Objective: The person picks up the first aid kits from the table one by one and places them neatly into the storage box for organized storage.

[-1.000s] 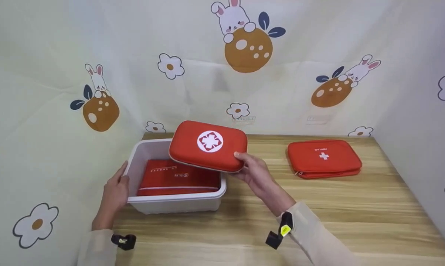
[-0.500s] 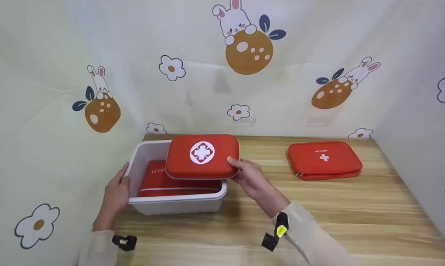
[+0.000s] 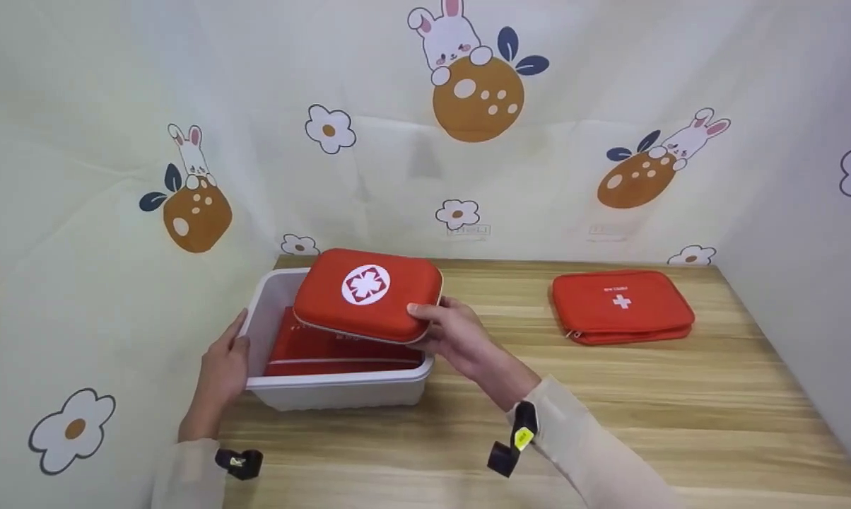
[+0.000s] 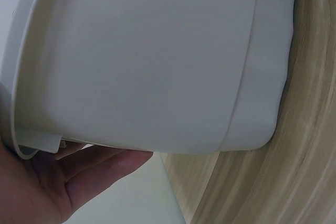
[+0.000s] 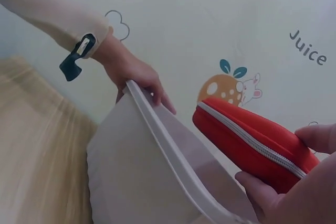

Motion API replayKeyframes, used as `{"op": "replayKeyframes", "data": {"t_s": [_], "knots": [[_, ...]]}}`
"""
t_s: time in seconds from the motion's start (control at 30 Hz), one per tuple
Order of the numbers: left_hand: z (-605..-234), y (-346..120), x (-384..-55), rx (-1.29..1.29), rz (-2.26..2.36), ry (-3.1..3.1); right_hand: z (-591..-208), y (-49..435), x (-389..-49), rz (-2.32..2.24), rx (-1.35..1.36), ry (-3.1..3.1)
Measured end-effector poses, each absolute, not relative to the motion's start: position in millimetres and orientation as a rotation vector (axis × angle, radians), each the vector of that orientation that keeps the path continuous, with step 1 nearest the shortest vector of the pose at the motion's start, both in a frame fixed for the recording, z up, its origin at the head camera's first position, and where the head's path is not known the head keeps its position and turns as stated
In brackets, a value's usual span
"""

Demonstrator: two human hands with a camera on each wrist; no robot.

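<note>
My right hand [image 3: 457, 336] grips a red first aid case [image 3: 397, 290] by its right end, thumb on top and fingers beneath. A white cross emblem marks its lid, and a silver zipper runs round its side in the right wrist view. The case is held tilted over a white plastic bin [image 3: 333, 392]. Inside the bin lies a flat red pouch [image 3: 341, 360], partly hidden under the case. My left hand [image 3: 224, 360] holds the bin's left rim; in the left wrist view its fingers [image 4: 105, 169] curl below the rim against the outer wall.
A second red first aid pouch [image 3: 622, 307] with a small white cross lies on the wooden table [image 3: 680, 424] at the right. Patterned fabric [image 3: 390, 184] with rabbits and oranges closes off the back and both sides.
The red case has moved left and somewhat lower over the bin with my right hand, its tilt shifting on the way. My left hand and the bin stay in place.
</note>
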State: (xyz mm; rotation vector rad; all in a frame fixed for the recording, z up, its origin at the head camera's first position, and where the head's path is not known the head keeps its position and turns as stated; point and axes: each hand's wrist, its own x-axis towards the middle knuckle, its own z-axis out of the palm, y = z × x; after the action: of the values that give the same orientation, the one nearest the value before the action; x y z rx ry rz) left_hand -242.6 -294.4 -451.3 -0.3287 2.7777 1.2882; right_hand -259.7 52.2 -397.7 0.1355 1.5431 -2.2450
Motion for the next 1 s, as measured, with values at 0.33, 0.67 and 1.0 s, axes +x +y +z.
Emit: {"op": "replayKeyframes", "data": {"t_s": [0.33,0.67,1.0], "knots": [[-450,-295,-242,-0.304,1.271,2.816,-403,41,-264,-2.23,0.122,1.593],[-449,-295,-243,-0.324,1.29,2.775,-391,23,-272,-2.143,0.073,1.647],[-449,-296,-242,-0.325,1.298,2.775,-398,7,-276,-2.075,0.066,1.665]]}}
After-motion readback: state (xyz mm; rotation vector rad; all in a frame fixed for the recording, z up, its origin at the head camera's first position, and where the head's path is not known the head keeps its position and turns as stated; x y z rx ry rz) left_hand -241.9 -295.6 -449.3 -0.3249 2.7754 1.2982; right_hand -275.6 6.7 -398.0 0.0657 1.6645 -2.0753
